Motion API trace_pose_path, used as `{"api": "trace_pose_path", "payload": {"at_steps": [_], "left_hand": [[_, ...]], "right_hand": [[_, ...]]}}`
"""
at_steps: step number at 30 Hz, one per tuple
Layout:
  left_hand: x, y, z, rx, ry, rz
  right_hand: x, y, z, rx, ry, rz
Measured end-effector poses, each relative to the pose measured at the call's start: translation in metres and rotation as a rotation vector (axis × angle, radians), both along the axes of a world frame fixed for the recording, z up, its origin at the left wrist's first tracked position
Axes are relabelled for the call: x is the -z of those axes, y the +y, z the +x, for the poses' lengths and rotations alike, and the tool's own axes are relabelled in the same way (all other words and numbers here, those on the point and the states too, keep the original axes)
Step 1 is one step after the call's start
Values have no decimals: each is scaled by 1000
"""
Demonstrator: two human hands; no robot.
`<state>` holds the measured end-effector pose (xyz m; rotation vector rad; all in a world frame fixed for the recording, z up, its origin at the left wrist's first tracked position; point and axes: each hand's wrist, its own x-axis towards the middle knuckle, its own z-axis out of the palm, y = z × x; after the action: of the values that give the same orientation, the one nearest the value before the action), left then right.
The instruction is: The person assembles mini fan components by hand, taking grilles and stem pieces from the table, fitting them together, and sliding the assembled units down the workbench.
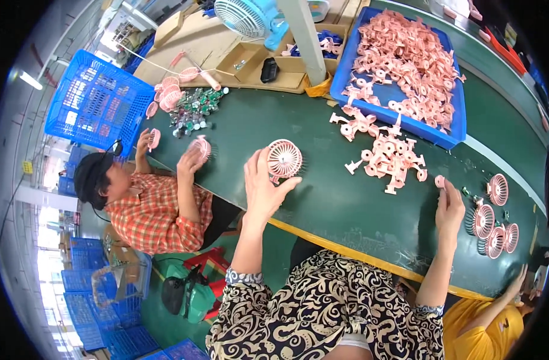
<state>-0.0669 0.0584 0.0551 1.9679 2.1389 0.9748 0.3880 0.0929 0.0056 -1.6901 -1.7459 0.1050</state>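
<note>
My left hand [263, 189] grips a round pink fan housing [285, 157] by its side, its slatted ring facing up over the green table. A small metal pin shows at the housing's centre. Farther right, my right hand [451, 210] has its fingers closed on a small pink plastic part [440, 181]; most of that part is hidden by the fingertips. Between the hands, toward the far side, lies a loose pile of pink plastic brackets [389, 157] with round ends. Several more pink fan housings [495, 241] with green bits among them lie right of my right hand.
A blue tray [400, 123] heaped with pink parts stands at the far right, near a grey post [304, 42]. At left, a co-worker in a checked shirt [157, 210] handles pink housings beside small green-and-silver pieces [196, 111] and a blue crate [97, 99]. Another person in yellow [484, 327] sits right.
</note>
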Motion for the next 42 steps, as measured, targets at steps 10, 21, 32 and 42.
{"api": "trace_pose_path", "payload": {"at_steps": [10, 21, 32, 42], "left_hand": [[26, 26, -4, -88, 47, -25], [3, 6, 34, -72, -12, 133], [31, -30, 134, 487, -50, -194], [26, -27, 103, 459, 31, -204]], "right_hand": [[28, -74, 8, 204, 668, -130], [6, -75, 1, 355, 17, -46], [8, -73, 2, 320, 46, 43], [10, -74, 4, 306, 85, 31]]}}
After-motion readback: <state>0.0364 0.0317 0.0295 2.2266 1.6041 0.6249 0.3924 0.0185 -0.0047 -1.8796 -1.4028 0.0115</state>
